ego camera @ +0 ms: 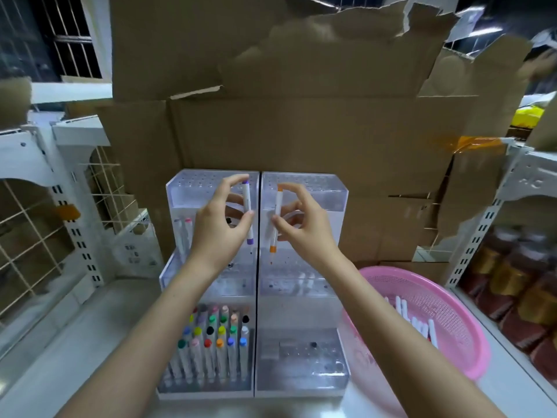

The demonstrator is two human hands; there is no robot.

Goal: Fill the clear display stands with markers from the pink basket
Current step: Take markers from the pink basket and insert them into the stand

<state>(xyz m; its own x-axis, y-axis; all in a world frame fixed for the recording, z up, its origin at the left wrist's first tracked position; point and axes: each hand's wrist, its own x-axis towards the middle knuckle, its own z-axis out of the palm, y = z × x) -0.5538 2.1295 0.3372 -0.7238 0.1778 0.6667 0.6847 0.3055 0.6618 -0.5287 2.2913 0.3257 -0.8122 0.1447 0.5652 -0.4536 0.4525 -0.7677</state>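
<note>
We find bare bench [75, 342] left of the left stand [180, 191], up to the white rack [75, 206]. Cardboard [301, 131] walls the back edge. The pink basket [470, 327] sits just beside the right stand [331, 194]. Upright markers [211, 351] fill the left front tier; the right front tier lies open from above. The left hand [220, 224], pinching a purple marker [247, 206], and the right hand [304, 227], pinching an orange marker [276, 218], occupy the air over the middle tiers.

Left hand [217, 227] and right hand [306, 229] aloft, fingers in a pinch.
</note>
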